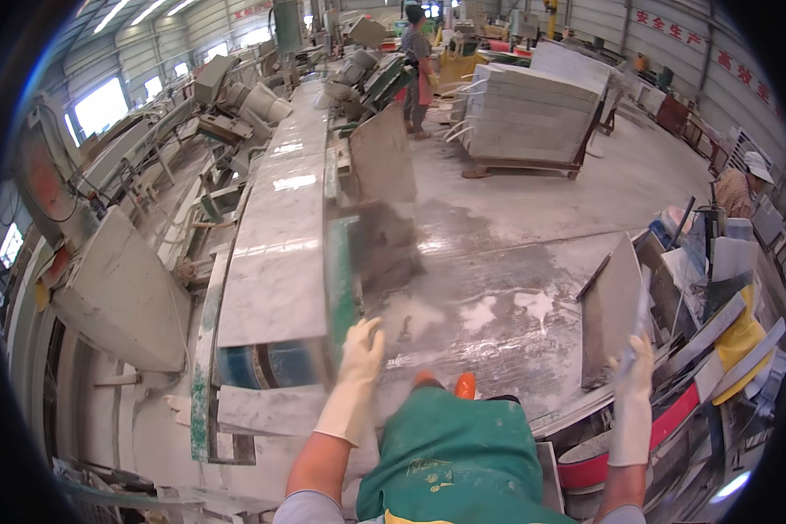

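Observation:
Both of my hands wear pale rubber gloves. My left hand (361, 351) hovers by the near right corner of a polishing line, fingers loosely bent and nothing between them. Beside it, a long row of wet, pale grey marble slabs (275, 293) lies on the line, ending over a blue belt (293, 362). Another pale stone piece (271, 409) sits just below that belt. Over on the right, my right hand (633, 375) closes around the edge of a thin stone slab (616, 306) standing upright. The far side of this slab is hidden.
Stone offcuts (734, 262) and a red curved band (581, 463) crowd the right. A big stack of slabs (533, 113) stands on a frame ahead. One person (417, 70) stands by the machines, another (738, 192) at far right. The floor (498, 262) is wet.

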`<move>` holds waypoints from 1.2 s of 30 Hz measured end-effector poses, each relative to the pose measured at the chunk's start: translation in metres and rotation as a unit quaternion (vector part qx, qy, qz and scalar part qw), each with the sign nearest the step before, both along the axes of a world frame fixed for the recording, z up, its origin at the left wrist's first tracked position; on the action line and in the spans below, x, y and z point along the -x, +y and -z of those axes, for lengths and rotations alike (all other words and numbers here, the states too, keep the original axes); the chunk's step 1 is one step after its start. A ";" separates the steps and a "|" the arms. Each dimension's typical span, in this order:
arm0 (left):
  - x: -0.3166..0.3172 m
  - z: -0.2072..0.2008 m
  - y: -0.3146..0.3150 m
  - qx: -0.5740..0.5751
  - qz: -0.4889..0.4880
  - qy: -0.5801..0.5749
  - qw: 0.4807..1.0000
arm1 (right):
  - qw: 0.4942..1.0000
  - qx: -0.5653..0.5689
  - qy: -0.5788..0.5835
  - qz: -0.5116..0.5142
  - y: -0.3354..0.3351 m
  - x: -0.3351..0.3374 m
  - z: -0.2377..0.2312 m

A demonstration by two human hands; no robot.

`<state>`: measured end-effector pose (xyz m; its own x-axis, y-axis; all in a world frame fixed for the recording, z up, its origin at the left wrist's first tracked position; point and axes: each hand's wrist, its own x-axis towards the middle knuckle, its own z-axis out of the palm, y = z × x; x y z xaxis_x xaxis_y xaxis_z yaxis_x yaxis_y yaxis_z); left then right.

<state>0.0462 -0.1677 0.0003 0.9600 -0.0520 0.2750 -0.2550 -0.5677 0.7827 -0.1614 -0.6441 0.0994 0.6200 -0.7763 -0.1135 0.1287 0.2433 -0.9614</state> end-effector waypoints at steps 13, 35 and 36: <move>0.062 -0.088 0.027 0.621 -0.043 0.194 0.759 | 0.571 0.610 -0.225 -0.501 0.304 -0.171 -0.032; 0.155 0.038 0.213 0.521 -0.338 0.238 0.747 | 0.753 0.497 0.181 -0.391 0.123 -0.120 0.063; 0.160 0.032 0.219 0.471 -0.328 0.273 0.772 | 0.759 0.491 0.212 -0.371 0.112 -0.111 0.064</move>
<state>-0.1139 0.0509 -0.0314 0.6813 0.4706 -0.5606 0.3601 0.4513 0.8165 -0.0508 -0.5316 0.0353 0.9974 -0.0706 -0.0169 -0.0649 -0.7631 -0.6430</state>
